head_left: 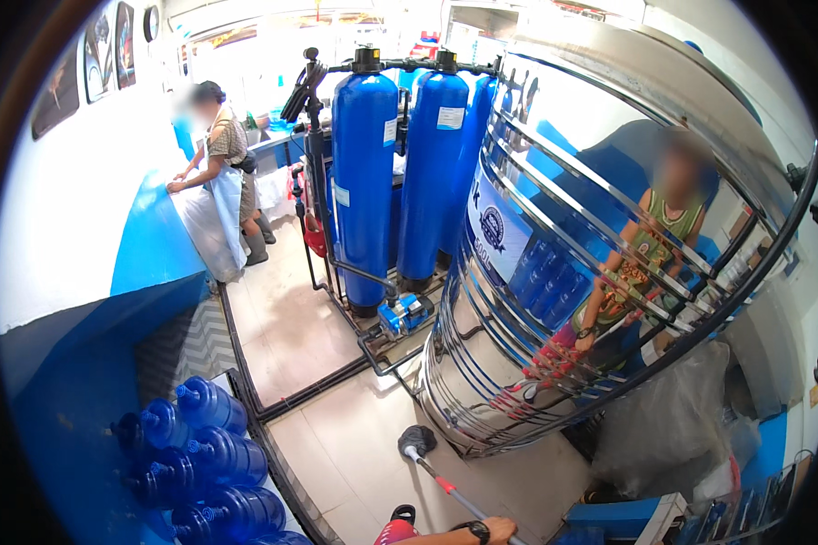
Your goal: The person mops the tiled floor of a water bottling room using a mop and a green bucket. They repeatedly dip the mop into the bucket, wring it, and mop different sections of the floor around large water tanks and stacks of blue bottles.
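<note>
My left hand (496,530), with a dark watch on its wrist, reaches in at the lower edge, its fingers wrapped round the grey and red handle of a mop (464,501). The dark mop head (417,442) rests on the pale tiled floor (336,461), close to the foot of a large shiny steel tank (454,381). Below the mop head, a black shoe tip (404,514) and some red cloth show beside my forearm. My right hand is out of the picture.
Blue water jugs (231,455) lie stacked at the lower left. Tall blue cylinders (364,182) and a small blue pump (404,314) stand ahead, with dark pipes along the floor. Another person (224,168) in an apron stands at the far left. Clear plastic (663,427) hangs right.
</note>
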`<control>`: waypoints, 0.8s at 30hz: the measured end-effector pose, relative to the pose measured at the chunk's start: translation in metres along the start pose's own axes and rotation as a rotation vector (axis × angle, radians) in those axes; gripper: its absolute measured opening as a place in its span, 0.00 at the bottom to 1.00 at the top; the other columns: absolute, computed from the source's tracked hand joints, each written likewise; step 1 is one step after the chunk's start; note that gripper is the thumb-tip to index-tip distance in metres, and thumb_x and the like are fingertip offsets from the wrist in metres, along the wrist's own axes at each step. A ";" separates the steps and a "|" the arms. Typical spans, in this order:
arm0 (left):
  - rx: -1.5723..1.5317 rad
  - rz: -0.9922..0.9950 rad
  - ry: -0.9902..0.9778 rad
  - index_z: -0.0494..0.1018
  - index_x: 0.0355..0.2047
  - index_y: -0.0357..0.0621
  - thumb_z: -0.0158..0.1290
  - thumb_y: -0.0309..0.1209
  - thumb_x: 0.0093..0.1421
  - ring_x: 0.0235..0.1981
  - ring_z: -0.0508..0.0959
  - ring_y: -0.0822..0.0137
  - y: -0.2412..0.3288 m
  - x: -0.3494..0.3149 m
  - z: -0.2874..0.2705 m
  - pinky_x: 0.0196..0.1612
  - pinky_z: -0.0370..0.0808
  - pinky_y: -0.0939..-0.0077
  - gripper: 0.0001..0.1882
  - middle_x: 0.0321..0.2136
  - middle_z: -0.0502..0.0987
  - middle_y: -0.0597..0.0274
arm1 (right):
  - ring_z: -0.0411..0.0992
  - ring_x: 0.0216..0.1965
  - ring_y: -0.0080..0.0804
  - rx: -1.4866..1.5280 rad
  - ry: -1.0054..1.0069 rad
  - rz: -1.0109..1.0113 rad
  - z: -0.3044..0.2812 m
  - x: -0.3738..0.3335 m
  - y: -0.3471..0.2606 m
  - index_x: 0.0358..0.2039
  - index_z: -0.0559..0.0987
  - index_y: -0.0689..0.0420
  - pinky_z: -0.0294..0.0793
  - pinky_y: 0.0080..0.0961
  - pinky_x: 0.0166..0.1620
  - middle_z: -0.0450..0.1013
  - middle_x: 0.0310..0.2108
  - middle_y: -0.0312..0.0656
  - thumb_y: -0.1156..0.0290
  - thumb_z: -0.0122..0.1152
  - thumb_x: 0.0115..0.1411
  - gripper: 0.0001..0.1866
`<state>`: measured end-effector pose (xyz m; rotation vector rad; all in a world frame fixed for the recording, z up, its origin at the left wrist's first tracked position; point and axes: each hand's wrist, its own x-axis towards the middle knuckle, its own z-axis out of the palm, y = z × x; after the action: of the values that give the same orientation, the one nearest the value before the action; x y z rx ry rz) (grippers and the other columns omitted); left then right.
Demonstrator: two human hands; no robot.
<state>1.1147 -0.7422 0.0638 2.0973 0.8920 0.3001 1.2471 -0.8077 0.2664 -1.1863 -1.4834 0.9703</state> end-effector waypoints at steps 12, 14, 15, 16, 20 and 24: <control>0.124 -1.052 0.290 0.74 0.61 0.59 0.63 0.51 0.58 0.57 0.78 0.46 -0.182 -0.093 -0.115 0.61 0.75 0.55 0.32 0.52 0.79 0.43 | 0.81 0.40 0.36 0.139 -0.239 -0.073 0.141 0.099 0.120 0.30 0.80 0.62 0.78 0.31 0.49 0.82 0.35 0.46 0.78 0.66 0.62 0.04; -0.062 -1.134 0.242 0.64 0.70 0.59 0.63 0.56 0.58 0.61 0.75 0.43 -0.198 -0.117 -0.122 0.65 0.72 0.53 0.43 0.58 0.75 0.42 | 0.78 0.36 0.31 0.168 -0.262 0.057 0.160 0.122 0.121 0.30 0.80 0.62 0.77 0.28 0.44 0.81 0.32 0.43 0.76 0.65 0.64 0.05; -0.182 -1.151 0.227 0.59 0.73 0.58 0.63 0.57 0.58 0.62 0.73 0.41 -0.204 -0.124 -0.126 0.66 0.71 0.51 0.47 0.61 0.73 0.44 | 0.76 0.32 0.28 0.256 -0.193 -0.068 0.169 0.137 0.122 0.30 0.80 0.61 0.76 0.27 0.41 0.80 0.31 0.41 0.75 0.65 0.65 0.06; -0.188 -1.150 0.166 0.53 0.75 0.54 0.65 0.56 0.57 0.63 0.71 0.38 -0.203 -0.130 -0.126 0.66 0.70 0.49 0.52 0.65 0.67 0.41 | 0.76 0.32 0.28 0.227 -0.230 0.013 0.166 0.150 0.121 0.30 0.80 0.61 0.76 0.27 0.40 0.80 0.31 0.42 0.75 0.65 0.65 0.06; -0.131 -1.062 0.496 0.56 0.73 0.54 0.71 0.47 0.53 0.64 0.70 0.37 -0.167 -0.121 -0.123 0.66 0.71 0.51 0.52 0.66 0.60 0.34 | 0.74 0.31 0.25 0.174 -0.407 -0.001 0.130 0.186 0.111 0.29 0.80 0.62 0.74 0.24 0.38 0.78 0.28 0.39 0.75 0.65 0.65 0.07; 0.047 -0.680 0.701 0.66 0.67 0.55 0.73 0.43 0.50 0.65 0.67 0.38 -0.110 -0.072 -0.123 0.68 0.67 0.48 0.44 0.63 0.65 0.39 | 0.78 0.32 0.32 0.177 -0.433 -0.084 0.073 0.178 0.067 0.28 0.79 0.61 0.77 0.28 0.40 0.79 0.29 0.41 0.79 0.65 0.61 0.05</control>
<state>0.9486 -0.6725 0.0641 1.5926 1.9618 0.6601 1.1798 -0.6209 0.2222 -0.8112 -1.7235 1.3284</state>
